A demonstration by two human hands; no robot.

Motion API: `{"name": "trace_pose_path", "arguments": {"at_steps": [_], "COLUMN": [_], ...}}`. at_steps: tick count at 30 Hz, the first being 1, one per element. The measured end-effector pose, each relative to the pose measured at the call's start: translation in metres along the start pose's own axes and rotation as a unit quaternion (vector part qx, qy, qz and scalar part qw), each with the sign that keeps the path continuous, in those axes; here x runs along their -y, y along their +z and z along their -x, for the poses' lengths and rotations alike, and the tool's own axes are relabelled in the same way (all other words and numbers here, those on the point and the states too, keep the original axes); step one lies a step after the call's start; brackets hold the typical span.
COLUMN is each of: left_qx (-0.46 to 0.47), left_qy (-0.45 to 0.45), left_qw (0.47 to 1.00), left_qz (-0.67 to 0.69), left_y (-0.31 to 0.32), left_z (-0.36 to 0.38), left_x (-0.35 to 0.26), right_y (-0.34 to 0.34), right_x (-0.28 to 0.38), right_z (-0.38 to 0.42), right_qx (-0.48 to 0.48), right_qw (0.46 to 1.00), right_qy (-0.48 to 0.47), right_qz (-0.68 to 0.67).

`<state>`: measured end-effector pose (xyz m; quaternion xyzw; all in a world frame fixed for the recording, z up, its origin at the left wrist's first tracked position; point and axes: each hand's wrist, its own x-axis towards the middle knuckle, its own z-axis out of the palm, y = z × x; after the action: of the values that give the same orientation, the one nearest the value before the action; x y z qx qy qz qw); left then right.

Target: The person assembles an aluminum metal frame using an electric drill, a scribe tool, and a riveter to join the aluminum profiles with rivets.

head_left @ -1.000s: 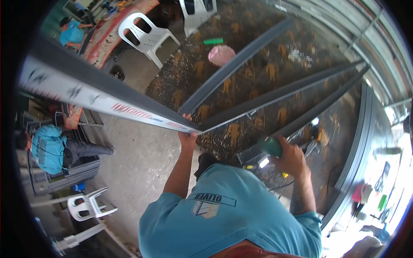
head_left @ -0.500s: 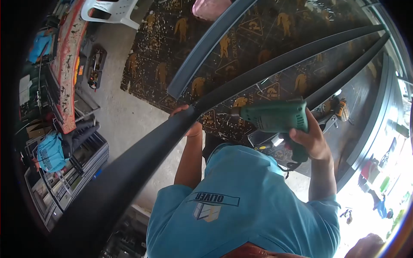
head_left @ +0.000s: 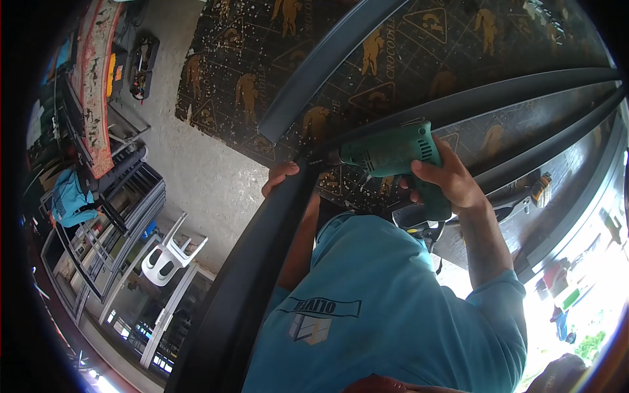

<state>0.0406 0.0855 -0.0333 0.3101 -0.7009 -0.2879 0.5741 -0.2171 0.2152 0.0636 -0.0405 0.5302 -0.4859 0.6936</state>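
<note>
My left hand (head_left: 282,177) grips the near end of a long dark metal profile (head_left: 255,275) that runs down toward the lower left. At my hand it meets a second dark profile (head_left: 472,101) that crosses the table to the right. My right hand (head_left: 445,180) is closed on the handle of a green power drill (head_left: 386,154). The drill's nose points left at the corner where the two profiles join, just right of my left hand. My blue shirt hides the table edge below.
The table is covered by a dark patterned board (head_left: 249,85) strewn with pale chips. On it lie a loose profile (head_left: 321,65) and another profile (head_left: 544,150), with a yellow-black tool (head_left: 540,190) nearby. On the floor at left are a white plastic chair (head_left: 167,252), stacked frames (head_left: 124,190) and a person in blue (head_left: 69,200).
My right hand lifted the drill from the table edge and brought it left to the profile corner. The long profile has swung down toward me. The view has tilted downward.
</note>
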Motion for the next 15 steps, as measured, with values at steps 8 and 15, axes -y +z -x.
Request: {"name": "trace_pose_path", "arguments": {"at_steps": [8, 15], "left_qx": [0.036, 0.021], "left_qy": [0.035, 0.006], "left_qw": [0.998, 0.999], "left_qz": [-0.037, -0.036], "left_y": [-0.001, 0.000], "left_z": [-0.004, -0.001], "left_x": [0.001, 0.000], "right_y": [-0.002, -0.003], "right_x": [-0.005, -0.006], "right_z": [-0.012, -0.013], "right_qx": [0.023, 0.028], "right_qw": [1.000, 1.000], "right_qy": [0.013, 0.010], "right_qz": [0.003, 0.000]}}
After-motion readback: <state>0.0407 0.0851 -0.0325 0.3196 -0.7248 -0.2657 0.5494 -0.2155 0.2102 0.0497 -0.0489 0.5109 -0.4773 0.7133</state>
